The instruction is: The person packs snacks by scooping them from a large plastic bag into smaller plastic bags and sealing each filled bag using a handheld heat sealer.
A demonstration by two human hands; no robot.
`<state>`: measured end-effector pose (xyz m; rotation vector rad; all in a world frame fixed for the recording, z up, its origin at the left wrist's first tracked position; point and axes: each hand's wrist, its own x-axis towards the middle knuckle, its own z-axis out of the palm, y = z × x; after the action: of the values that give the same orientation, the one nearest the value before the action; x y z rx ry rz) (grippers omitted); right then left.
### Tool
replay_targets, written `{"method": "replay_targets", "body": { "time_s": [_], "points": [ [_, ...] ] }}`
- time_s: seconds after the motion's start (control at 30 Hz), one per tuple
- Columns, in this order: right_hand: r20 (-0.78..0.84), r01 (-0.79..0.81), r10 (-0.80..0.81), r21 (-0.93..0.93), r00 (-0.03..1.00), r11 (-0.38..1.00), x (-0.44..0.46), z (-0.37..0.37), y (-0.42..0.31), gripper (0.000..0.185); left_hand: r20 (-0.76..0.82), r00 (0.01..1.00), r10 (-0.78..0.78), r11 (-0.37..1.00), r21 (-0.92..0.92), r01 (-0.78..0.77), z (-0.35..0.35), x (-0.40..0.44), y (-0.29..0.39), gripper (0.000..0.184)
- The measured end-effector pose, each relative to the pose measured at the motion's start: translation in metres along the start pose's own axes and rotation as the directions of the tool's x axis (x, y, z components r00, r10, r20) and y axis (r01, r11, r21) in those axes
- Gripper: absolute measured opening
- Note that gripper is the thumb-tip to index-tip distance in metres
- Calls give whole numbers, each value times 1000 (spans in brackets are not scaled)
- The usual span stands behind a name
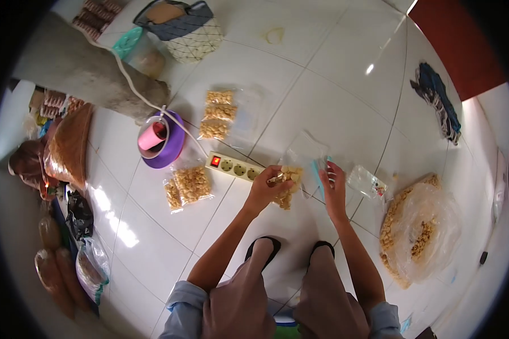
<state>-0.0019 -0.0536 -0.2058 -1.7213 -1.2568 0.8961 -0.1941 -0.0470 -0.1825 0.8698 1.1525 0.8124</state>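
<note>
My left hand (pixel 261 191) is closed on a small clear bag of yellowish snack pieces (pixel 289 195), its thumb and fingers pressing the plastic. To its right, my right hand (pixel 335 192) has its fingers curled about a slim light-blue strip-shaped thing (pixel 317 176), whose exact kind I cannot make out. Flat clear plastic bags (pixel 305 148) lie just beyond my hands. Close by the left hand runs a cream power strip (pixel 234 166) with a lit red switch. A printed clear packet (pixel 369 182) rests right of my right hand.
Filled snack bags lie at the back (pixel 218 114) and at left (pixel 192 185). A purple basin (pixel 165 156) holds a pink cylinder (pixel 151 136). A large bag of snacks (pixel 418 237) stands at right. Beyond are a pillar (pixel 90 65), a tote bag (pixel 193 39) and crumpled cloth (pixel 437 101).
</note>
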Motion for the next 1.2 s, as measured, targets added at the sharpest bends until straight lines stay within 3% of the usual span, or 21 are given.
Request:
{"method": "replay_targets", "body": {
  "time_s": [0.03, 0.07, 0.13, 0.27, 0.4, 0.47, 0.53, 0.63, 0.67, 0.73, 0.77, 0.83, 0.9, 0.97, 1.0, 1.07, 1.1, 1.2],
  "points": [
    [208, -208, 139, 364, 968, 908, 2, 1, -31, 47, -18, 999, 43, 999, -1, -43, -2, -7, 13, 37],
    [213, -183, 110, 365, 971, 913, 2, 3, -59, 47, -30, 997, 69, 998, -4, -70, -4, -17, 25, 37],
    [373, -210, 29, 455, 927, 865, -1, 16, -110, 37, -99, 988, 119, 993, -8, -120, -16, -41, 49, 35],
    [453, -116, -130, 476, 882, 872, -24, 47, -187, 26, -194, 935, 298, 952, -6, -305, -59, -100, 88, 35],
    [475, -34, -230, 485, 849, 874, -58, 98, -238, 21, -305, 889, 342, 937, 41, -346, -105, -168, 110, 40],
    [535, -200, -163, 555, 829, 807, -73, 124, -257, 23, -371, 861, 348, 921, -35, -388, -125, -189, 113, 42],
    [594, -284, -127, 547, 794, 787, -88, 152, -260, 30, -441, 805, 397, 898, 4, -441, -148, -192, 93, 44],
    [635, -245, -53, 372, 770, 895, -99, 198, -225, 47, -709, 665, 234, 879, -139, -457, -172, -179, 53, 44],
    [689, -248, -50, 327, 723, 912, -101, 210, -208, 46, -717, 661, 221, 881, -144, -450, -177, -169, 34, 44],
    [776, -302, 64, 167, 628, 939, -107, 232, -182, 46, -836, 539, 103, 922, -123, -366, -189, -146, 0, 41],
    [776, -314, 78, 159, 625, 936, -109, 242, -166, 46, -845, 529, 80, 936, -118, -331, -194, -134, -20, 40],
    [740, -137, 74, 25, 669, 990, -106, 271, -132, 44, -854, 517, 55, 962, -94, -258, -209, -118, -40, 40],
    [719, -113, 54, 35, 693, 993, -94, 302, -95, 44, -867, 498, 22, 979, -83, -188, -219, -103, -62, 40],
    [700, -93, 36, 44, 713, 995, -88, 321, -73, 44, -863, 415, 289, 955, 287, -70, -230, -93, -78, 39],
    [686, 54, -78, 57, 723, 997, -87, 327, -65, 38, -864, 424, 271, 960, 276, -51, -236, -90, -88, 39],
    [650, 349, -314, 79, 692, 934, -86, 333, -53, 26, -816, 403, 415, 835, 517, 189, -246, -88, -104, 38],
    [660, 385, -317, 47, 680, 922, -89, 335, -52, 19, -827, 427, 367, 812, 508, 286, -248, -89, -110, 35],
    [650, 424, -345, 38, 678, 905, -90, 327, -52, 21, -740, 465, 486, 763, 618, 187, -254, -91, -116, 33]
  ]
}}
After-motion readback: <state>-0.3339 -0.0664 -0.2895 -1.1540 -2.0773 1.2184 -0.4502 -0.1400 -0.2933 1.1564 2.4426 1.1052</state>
